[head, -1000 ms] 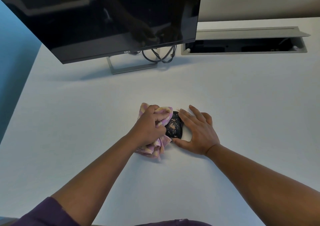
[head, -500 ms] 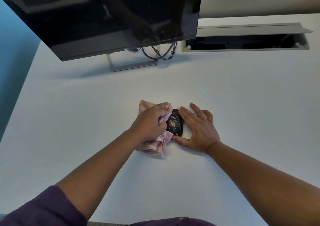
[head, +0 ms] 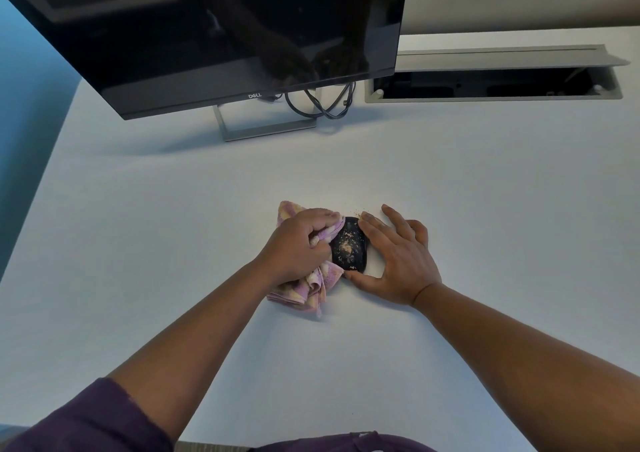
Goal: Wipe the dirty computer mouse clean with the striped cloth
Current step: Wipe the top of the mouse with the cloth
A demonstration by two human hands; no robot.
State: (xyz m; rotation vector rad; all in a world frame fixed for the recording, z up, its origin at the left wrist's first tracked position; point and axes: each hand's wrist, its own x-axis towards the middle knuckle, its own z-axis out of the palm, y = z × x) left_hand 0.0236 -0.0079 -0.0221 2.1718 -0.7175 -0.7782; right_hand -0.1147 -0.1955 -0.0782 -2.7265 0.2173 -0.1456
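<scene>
Wiping stroke at the mouse's left flank. My left hand (head: 298,247) was clenched round the bunched cloth (head: 313,283), and over the last second its knuckles had slid a little nearer me along the mouse (head: 348,246), so the wad pressed against the mouse's left side rather than its far end. The mouse lay on the desk (head: 450,181) between my two hands, touching both. My right hand (head: 398,257) had stayed put: fingers straight and spread against the mouse's right side, thumb along its near end, bracing and not gripping. Tan grit was spread over the mouse's top, much as it was a second before, and a few crumbs lay on the desk just beyond my right fingertips (head: 366,216). I judged the task barely begun: the cloth had worked only the flank, and the soiled top needed a pass across it.
</scene>
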